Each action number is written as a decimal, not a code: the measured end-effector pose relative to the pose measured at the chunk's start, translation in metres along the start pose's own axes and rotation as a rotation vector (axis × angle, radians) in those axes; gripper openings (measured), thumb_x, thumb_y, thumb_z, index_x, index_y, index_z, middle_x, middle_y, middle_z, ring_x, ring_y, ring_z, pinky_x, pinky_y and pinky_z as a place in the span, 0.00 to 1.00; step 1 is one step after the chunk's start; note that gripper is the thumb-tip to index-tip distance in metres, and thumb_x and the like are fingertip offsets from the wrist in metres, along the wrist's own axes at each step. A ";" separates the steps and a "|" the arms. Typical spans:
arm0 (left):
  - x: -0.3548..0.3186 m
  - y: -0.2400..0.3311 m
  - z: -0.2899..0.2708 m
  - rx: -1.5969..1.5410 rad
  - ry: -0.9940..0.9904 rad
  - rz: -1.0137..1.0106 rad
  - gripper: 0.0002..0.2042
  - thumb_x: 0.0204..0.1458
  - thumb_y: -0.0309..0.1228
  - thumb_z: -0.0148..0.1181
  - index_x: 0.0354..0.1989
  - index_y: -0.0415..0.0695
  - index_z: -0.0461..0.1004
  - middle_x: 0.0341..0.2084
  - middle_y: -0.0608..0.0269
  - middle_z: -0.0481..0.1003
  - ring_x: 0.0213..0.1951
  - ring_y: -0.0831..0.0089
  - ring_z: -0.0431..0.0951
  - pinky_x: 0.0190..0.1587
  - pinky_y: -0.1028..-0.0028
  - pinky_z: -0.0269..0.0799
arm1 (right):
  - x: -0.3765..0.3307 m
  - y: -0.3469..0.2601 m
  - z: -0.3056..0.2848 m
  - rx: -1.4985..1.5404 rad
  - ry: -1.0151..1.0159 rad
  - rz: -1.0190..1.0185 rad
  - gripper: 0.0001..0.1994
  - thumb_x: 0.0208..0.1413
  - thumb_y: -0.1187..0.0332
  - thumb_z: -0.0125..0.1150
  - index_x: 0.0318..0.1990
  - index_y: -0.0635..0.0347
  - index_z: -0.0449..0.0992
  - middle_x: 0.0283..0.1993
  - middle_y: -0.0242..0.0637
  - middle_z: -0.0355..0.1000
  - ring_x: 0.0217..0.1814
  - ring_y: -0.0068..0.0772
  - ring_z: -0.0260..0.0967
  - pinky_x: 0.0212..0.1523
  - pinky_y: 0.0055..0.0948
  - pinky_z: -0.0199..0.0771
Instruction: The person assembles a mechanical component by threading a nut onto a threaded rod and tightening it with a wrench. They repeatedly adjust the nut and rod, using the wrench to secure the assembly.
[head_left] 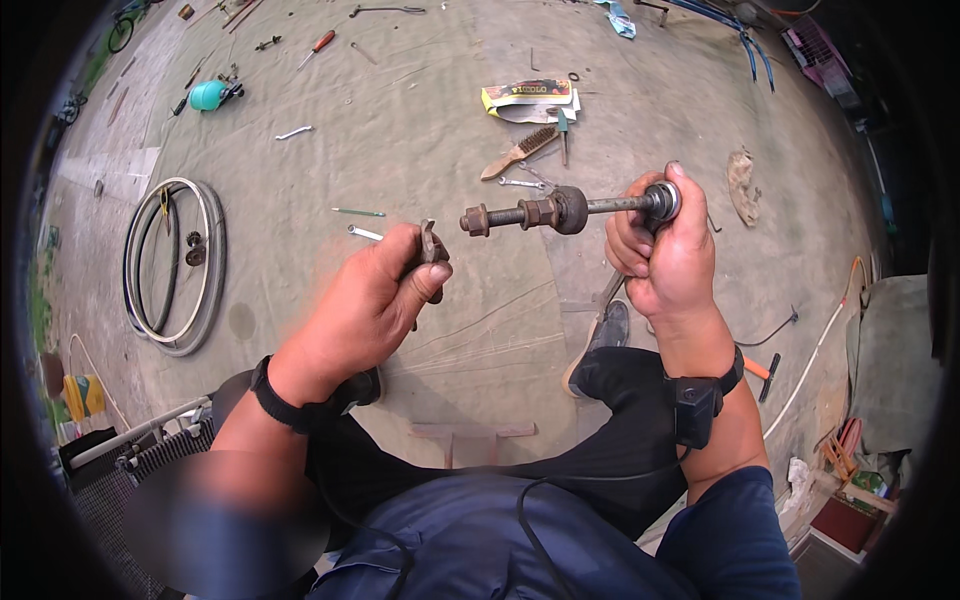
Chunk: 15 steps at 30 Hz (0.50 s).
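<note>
My right hand [675,250] is closed round the ringed right end of a dirty metal axle [610,204], held level above the floor. Toward its left end the axle carries a rounded dark collar [571,210], a threaded stretch and rusty nuts [476,220]. Just left of that tip, and apart from it, my left hand [360,295] pinches a small rusty metal piece [430,242] between thumb and fingers. The fingers cover part of this piece, so its full shape is hidden.
Beyond my hands lie a wire brush [520,153], wrenches [520,182], a torn yellow box [528,100] and a screwdriver [317,48]. Bicycle rims and tyres [211,265] lie at left, near a teal gas canister [208,95]. An orange-handled hammer [768,378] rests at right.
</note>
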<state>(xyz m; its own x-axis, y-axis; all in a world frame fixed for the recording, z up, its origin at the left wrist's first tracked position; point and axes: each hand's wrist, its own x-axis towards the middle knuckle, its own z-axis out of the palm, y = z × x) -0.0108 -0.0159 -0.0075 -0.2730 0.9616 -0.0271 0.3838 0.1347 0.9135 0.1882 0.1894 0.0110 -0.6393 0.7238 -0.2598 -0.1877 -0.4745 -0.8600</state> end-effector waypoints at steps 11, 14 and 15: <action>-0.006 0.022 0.015 -0.947 -0.362 -0.410 0.21 0.71 0.48 0.45 0.50 0.40 0.71 0.25 0.63 0.75 0.27 0.73 0.80 0.26 0.79 0.68 | -0.013 -0.011 -0.011 -0.554 0.082 -0.353 0.25 0.68 0.51 0.37 0.30 0.62 0.72 0.22 0.29 0.63 0.23 0.20 0.57 0.26 0.23 0.55; -0.004 0.019 0.017 -1.048 -0.362 -0.456 0.21 0.71 0.48 0.45 0.50 0.39 0.71 0.24 0.63 0.75 0.25 0.72 0.79 0.24 0.78 0.67 | -0.015 -0.011 -0.015 -0.597 0.014 -0.395 0.25 0.67 0.52 0.38 0.29 0.64 0.72 0.22 0.30 0.63 0.24 0.21 0.56 0.27 0.25 0.55; -0.004 0.018 0.017 -1.080 -0.360 -0.467 0.21 0.71 0.48 0.45 0.50 0.39 0.71 0.24 0.63 0.74 0.24 0.72 0.79 0.23 0.78 0.67 | -0.016 -0.013 -0.016 -0.648 -0.004 -0.436 0.25 0.67 0.52 0.38 0.29 0.64 0.72 0.22 0.30 0.63 0.25 0.21 0.56 0.27 0.25 0.55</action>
<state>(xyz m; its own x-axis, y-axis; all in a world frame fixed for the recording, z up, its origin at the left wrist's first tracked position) 0.0125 -0.0132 0.0018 0.1360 0.9084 -0.3954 -0.6587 0.3810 0.6488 0.2132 0.1921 0.0192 -0.6112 0.7749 0.1612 0.0496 0.2407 -0.9693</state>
